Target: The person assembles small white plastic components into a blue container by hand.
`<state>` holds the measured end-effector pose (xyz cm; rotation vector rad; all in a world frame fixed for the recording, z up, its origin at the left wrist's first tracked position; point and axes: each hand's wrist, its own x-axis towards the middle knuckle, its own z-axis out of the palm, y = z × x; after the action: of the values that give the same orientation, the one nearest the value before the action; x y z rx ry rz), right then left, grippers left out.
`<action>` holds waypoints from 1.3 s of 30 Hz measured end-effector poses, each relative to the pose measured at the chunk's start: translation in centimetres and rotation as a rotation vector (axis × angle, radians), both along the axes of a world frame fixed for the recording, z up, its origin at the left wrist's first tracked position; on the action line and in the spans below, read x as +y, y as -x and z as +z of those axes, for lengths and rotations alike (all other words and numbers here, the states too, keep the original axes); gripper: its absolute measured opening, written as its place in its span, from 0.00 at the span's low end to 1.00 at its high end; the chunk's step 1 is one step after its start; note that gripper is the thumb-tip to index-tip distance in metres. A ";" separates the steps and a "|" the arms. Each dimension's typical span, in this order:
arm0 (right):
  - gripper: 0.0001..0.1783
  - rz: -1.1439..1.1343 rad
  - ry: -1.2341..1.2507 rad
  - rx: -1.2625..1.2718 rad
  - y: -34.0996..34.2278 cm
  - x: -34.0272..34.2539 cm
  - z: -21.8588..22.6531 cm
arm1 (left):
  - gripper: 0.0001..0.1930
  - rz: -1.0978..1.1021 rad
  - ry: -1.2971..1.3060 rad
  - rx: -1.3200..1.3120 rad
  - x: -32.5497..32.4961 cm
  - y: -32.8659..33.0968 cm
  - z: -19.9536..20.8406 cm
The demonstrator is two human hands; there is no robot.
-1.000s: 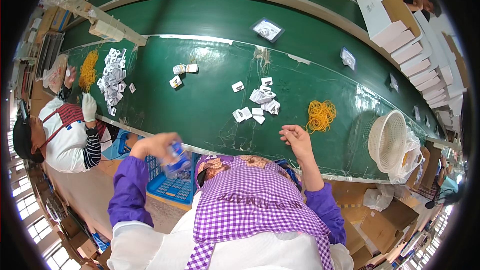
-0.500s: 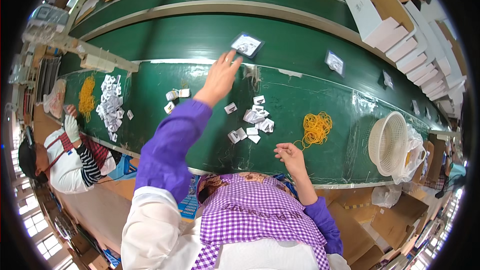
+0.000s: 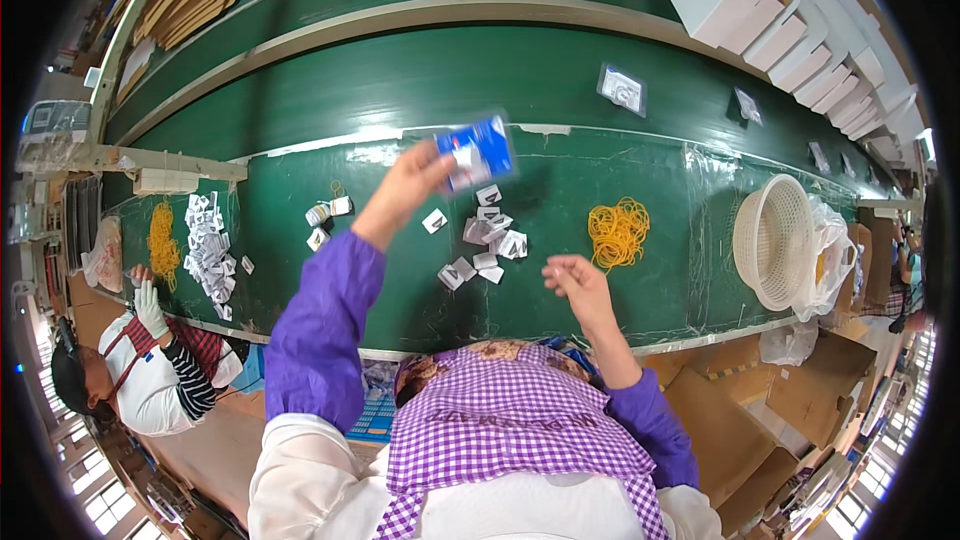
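Observation:
My left hand (image 3: 405, 195) is closed on the edge of a flat blue-and-white packet (image 3: 478, 153) in a clear sleeve, raised over the table. Below the packet lies a loose heap of small folded white papers (image 3: 490, 230). My right hand (image 3: 575, 280) hovers near the table's front edge with its thumb and fingers pinched together. Anything between those fingers is too small to make out. Just beyond this hand rests a tangled pile of yellow rubber bands (image 3: 618, 232).
A cream plastic basket (image 3: 775, 240) stands at the right beside a clear plastic bag (image 3: 828, 260). Flat packets (image 3: 622, 90) lie on the green conveyor belt (image 3: 400, 70). At the left, a co-worker (image 3: 150, 360) sits by more white papers (image 3: 208, 245) and rubber bands (image 3: 163, 240).
My left hand has taken the packet off the belt and brought it back over the table. The packets at the right of the belt have shifted left. My right hand stays near the rubber bands.

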<state>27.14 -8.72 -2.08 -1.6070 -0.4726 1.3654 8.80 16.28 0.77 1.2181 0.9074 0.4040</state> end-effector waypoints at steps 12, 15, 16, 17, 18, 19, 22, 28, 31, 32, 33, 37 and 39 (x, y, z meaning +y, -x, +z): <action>0.10 0.023 -0.169 0.235 3.2 2.1 4.3 | 0.25 0.114 0.446 -0.218 -14.4 2.7 2.5; 0.09 0.067 -0.215 0.146 4.5 0.9 4.2 | 0.32 0.167 0.376 -0.170 -16.5 3.4 2.4; 0.08 0.080 -0.209 0.140 5.0 0.6 4.3 | 0.33 0.203 0.302 -0.097 -17.3 3.5 2.3; 0.08 0.092 -0.203 0.134 5.6 0.3 4.3 | 0.34 0.239 0.227 -0.024 -17.9 3.5 2.3; 0.08 0.060 -0.225 0.144 6.2 0.0 3.6 | 0.33 0.306 0.282 -0.045 -18.4 3.5 2.4; 0.08 0.062 -0.225 0.146 6.6 -0.3 3.3 | 0.33 0.308 0.281 -0.045 -18.9 3.9 2.3; 0.09 0.157 -0.144 0.156 7.2 -0.8 3.1 | 0.27 0.352 0.310 -0.090 -20.2 5.3 0.9; 0.15 0.170 -0.098 0.081 6.0 0.5 1.0 | 0.30 0.380 0.310 -0.061 -20.7 8.5 -1.0; 0.20 0.111 -0.095 -0.652 5.1 2.7 0.3 | 0.32 0.426 0.368 -0.106 -20.7 9.2 -0.8; 0.20 0.113 -0.096 -0.654 5.0 3.4 -0.1 | 0.32 0.432 0.380 -0.131 -20.7 9.3 -0.7; 0.22 0.113 -0.171 -0.844 5.0 3.9 -0.9 | 0.32 0.438 0.391 -0.157 -20.6 9.3 -0.6; 0.15 0.224 -0.258 -0.937 4.1 5.6 -2.5 | 0.31 0.441 0.412 -0.171 -20.5 9.2 -0.2; 0.13 0.242 -0.273 -0.853 3.7 5.6 -3.4 | 0.29 0.421 0.416 -0.205 -20.5 9.3 -0.2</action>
<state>23.49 -3.07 -5.44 -1.8826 -1.3285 0.6646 -0.51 -4.25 0.56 0.5906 1.0081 0.6269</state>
